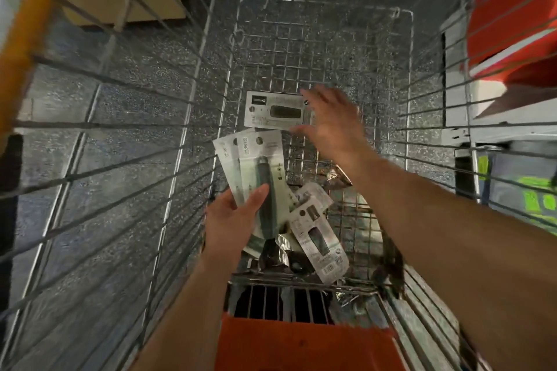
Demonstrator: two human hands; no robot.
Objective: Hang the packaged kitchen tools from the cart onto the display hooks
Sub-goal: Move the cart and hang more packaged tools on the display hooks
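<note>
The fanned carded tool packs, two or three together, are gripped in the left hand, thumb curled across them. The right hand, fingers spread and holding nothing, reaches at a flat pack on the wire cart floor. A nearer pack is uncollected. No display hooks are visible. Judged to be the gathering stage, with hanging still outstanding.

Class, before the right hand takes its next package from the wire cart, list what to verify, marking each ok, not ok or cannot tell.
1. Left hand grips the fanned long white packages: ok.
2. Right hand open over the flat white rectangular package: ok.
3. No other package lies on it on the silver wire cart floor: ok.
4. Right hand touching it: cannot tell, blurred.
5. Display hooks in view: not ok.
6. White blister package remains at the cart's near end: ok.
</note>
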